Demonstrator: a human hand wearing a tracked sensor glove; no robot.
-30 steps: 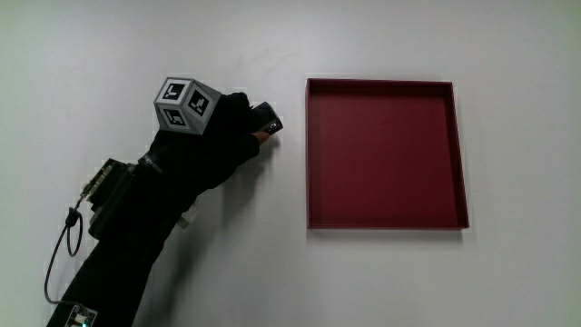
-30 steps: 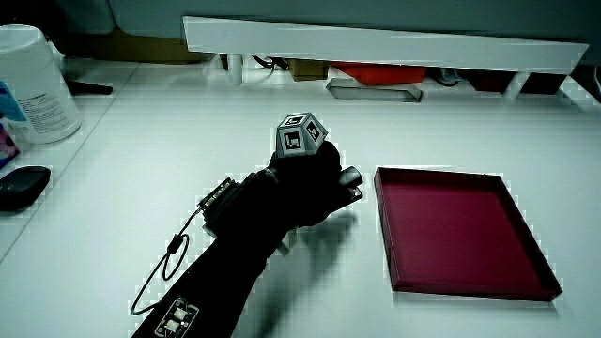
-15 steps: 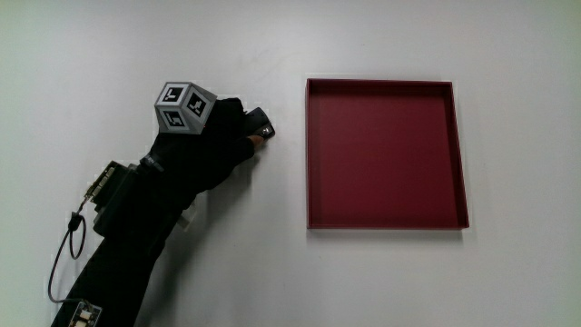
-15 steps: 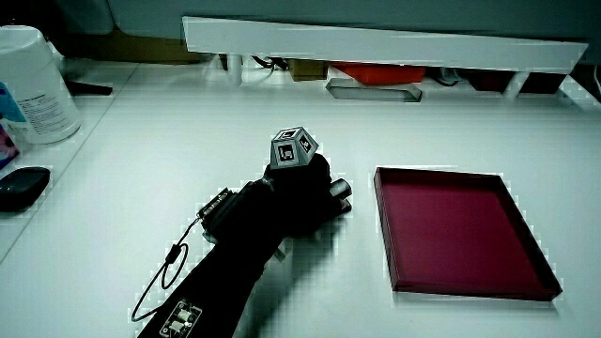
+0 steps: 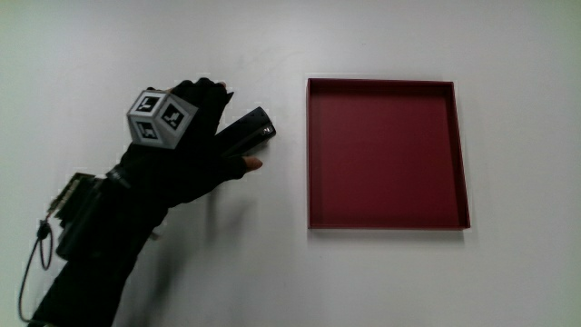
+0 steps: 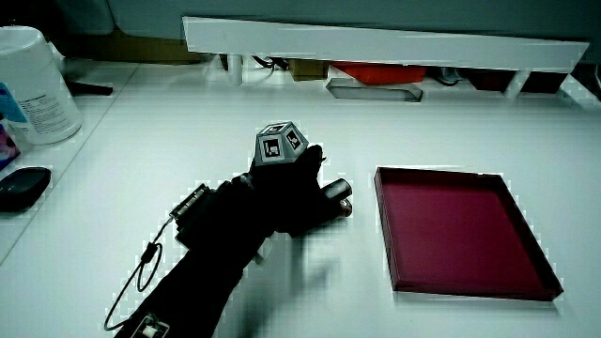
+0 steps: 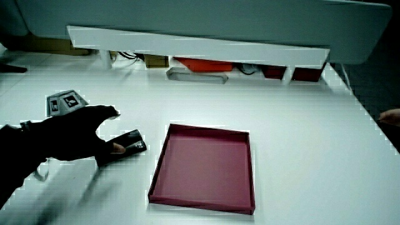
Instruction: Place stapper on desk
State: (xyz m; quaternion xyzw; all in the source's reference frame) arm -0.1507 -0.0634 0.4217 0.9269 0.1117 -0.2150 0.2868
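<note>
Hand [image 5: 186, 145] released, fingers now spread | stapler [image 5: 243, 133] on desk [image 5: 136, 45] | red tray [image 5: 388, 221] beside

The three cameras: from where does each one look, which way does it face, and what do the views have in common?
Main view: above the table, looking straight down on the red tray and the black stapler; shows the hand and forearm.
Side view: low on the person's side, facing across the table to the white partition; the hand covers most of the stapler.
Side view: same direction, from another angle; shows the hand, fingers spread beside the stapler.
All share hand, stapler and tray.
</note>
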